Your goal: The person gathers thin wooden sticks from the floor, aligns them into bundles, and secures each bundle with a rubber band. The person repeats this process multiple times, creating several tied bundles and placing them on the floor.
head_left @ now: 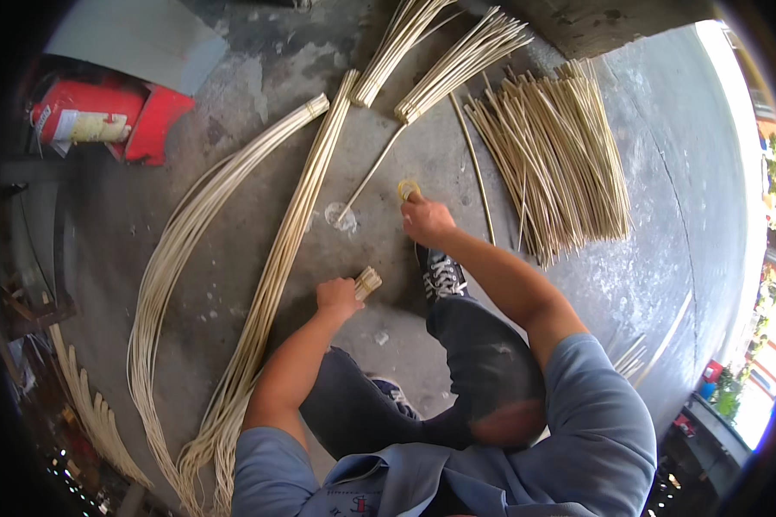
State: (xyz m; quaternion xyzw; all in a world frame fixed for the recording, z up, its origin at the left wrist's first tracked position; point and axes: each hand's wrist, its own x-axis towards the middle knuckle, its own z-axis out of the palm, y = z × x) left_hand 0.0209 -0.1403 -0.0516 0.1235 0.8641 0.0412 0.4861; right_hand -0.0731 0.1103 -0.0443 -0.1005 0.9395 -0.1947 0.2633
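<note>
My left hand (339,297) is closed around a bundle of pale rattan sticks (368,283). Only one end of the bundle shows past my fingers, with what looks like a band around it. Farther out and to the right, my right hand (428,221) pinches yellow rubber bands (408,187), which stand out in a loop beyond the fingertips. That hand is over the toe of my dark shoe (444,276). To its left a single stick (372,172) lies on the floor, one end on a small clear round piece (341,217).
Long bundles of rattan (297,198) curve across the floor on the left. Two shorter bundles (461,65) lie at the far side. A wide pile of loose sticks (560,164) is at the right. A red fire extinguisher (95,112) lies far left.
</note>
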